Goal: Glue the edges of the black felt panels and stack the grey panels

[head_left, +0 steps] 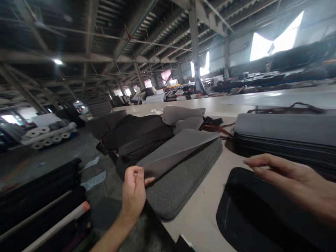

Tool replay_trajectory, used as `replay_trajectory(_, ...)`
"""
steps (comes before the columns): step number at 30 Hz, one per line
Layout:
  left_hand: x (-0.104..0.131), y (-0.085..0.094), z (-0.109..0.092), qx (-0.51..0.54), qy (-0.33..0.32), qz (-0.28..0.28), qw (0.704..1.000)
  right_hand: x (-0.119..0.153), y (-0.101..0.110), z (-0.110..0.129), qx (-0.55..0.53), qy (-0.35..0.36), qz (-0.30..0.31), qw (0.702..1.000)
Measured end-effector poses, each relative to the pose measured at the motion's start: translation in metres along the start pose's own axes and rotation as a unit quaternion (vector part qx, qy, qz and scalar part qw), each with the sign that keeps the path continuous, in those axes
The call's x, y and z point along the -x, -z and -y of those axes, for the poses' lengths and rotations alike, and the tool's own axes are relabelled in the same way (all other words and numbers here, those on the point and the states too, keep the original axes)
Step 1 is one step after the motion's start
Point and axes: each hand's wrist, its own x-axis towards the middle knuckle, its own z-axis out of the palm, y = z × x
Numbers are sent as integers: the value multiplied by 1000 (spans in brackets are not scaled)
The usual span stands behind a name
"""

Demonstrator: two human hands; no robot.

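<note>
My left hand (pixel 134 190) pinches the near corner of the top grey fabric piece (pixel 178 148) and lifts it off a stack of grey cut pieces (pixel 181 182) on a long pale table (pixel 199 217). My right hand (pixel 291 182) lies flat, fingers extended, on a black cut piece (pixel 252 217) with rounded corners at the near right of the table.
A stack of dark grey pieces (pixel 286 138) sits behind my right hand, with brown straps (pixel 217 130) beside it. Black fabric heaps (pixel 136 134) and folded grey pieces (pixel 181 117) lie farther back. Fabric rolls (pixel 47 138) rest on the floor at left; dark rolls (pixel 39 206) lie near left.
</note>
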Motion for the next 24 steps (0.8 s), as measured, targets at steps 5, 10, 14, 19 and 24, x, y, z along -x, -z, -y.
replay_trajectory(5, -8, -1, 6, -14, -21, -7, 1000, -44, -59, 42, -66, 126, 93, 985)
replay_trajectory(10, -17, 1, -5, -40, -55, -65, 996, -88, -112, 32, -118, 107, 205, 966)
replay_trajectory(14, -21, 3, -15, 23, -60, -75, 995, -131, -136, 17, -182, -2, 142, 973)
replay_trajectory(19, -20, 8, -10, 158, 11, -10, 987, -160, -134, 16, -309, -95, 73, 944)
replay_trajectory(24, -24, 13, -2, 289, 105, -25, 951, -176, -125, 10, -359, -104, 38, 927)
